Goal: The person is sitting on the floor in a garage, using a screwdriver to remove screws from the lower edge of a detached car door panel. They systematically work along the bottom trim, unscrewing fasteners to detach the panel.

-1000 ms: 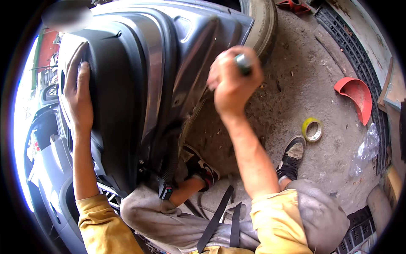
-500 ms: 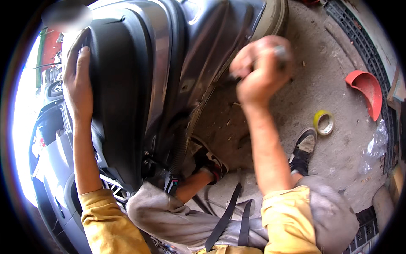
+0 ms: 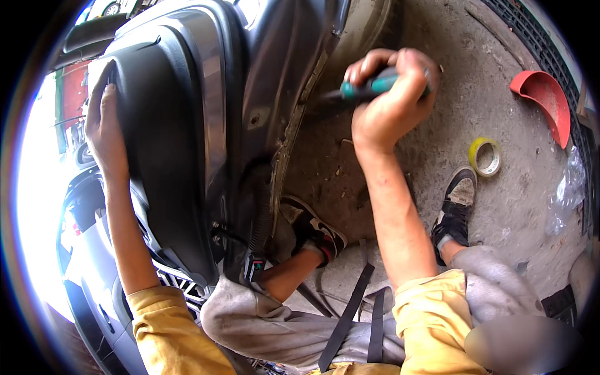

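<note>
A car door [image 3: 165, 125] with black trim and bare dark metal stands open in front of me. My left hand [image 3: 107, 131] grips the door's left edge, its thumb on the trim side and its fingers partly hidden behind. To the right of the door, my right hand [image 3: 397, 94] is closed around a screwdriver-like tool [image 3: 369, 86] with a green-and-black handle. The tool's dark shaft is smeared by motion and points left toward the door's rough right edge [image 3: 299, 115]. Whether its tip touches that edge, I cannot tell.
A roll of yellow tape [image 3: 485, 156] and a curved red plastic piece [image 3: 545, 103] lie on the dirty floor at right, near crumpled clear plastic [image 3: 567, 190]. A black corrugated tube [image 3: 261, 215] runs low by the door. Another car [image 3: 103, 250] stands at left.
My right hand has turned, so the tool's green handle and shaft now show. The view has shifted, moving the door slightly left in the picture. My left hand stays on the door's edge.
</note>
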`<state>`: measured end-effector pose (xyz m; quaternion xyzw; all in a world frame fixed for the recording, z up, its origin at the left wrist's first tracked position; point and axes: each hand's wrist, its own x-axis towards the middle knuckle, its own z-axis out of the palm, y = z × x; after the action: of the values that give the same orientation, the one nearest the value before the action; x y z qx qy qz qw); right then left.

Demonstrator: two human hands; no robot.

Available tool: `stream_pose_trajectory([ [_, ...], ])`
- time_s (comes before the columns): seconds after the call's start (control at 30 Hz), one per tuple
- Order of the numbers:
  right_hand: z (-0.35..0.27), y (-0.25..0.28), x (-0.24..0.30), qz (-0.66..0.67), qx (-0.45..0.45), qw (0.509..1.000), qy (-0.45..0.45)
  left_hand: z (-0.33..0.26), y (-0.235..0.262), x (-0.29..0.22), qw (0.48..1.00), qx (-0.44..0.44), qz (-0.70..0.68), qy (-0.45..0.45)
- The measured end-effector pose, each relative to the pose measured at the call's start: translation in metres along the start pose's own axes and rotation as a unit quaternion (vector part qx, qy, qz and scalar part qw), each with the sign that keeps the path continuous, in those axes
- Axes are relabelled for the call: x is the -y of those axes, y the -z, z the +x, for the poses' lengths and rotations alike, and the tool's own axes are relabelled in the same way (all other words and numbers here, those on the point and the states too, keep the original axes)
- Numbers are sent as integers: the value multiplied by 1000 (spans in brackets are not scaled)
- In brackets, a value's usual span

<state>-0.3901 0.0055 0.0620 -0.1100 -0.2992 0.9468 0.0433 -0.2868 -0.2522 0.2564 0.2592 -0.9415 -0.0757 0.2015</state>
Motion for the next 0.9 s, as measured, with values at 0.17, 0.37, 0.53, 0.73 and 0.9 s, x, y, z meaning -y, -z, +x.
stream_pose_trajectory([
  [0.17,-2,0,10,-137,115,964,198,4,-6,-4,999,5,-5,-37],
  [0.37,-116,73,22,-364,207,890,182,4,-8,0,997,-20,-14,-78],
  [0.53,-215,76,29,-424,275,863,28,4,-13,12,996,-34,-28,-75],
  [0.73,-243,79,9,-477,223,847,-72,-26,-21,8,995,-28,56,-82],
  [0.9,-207,72,6,-442,209,858,-159,-35,-21,3,994,-62,75,-58],
])
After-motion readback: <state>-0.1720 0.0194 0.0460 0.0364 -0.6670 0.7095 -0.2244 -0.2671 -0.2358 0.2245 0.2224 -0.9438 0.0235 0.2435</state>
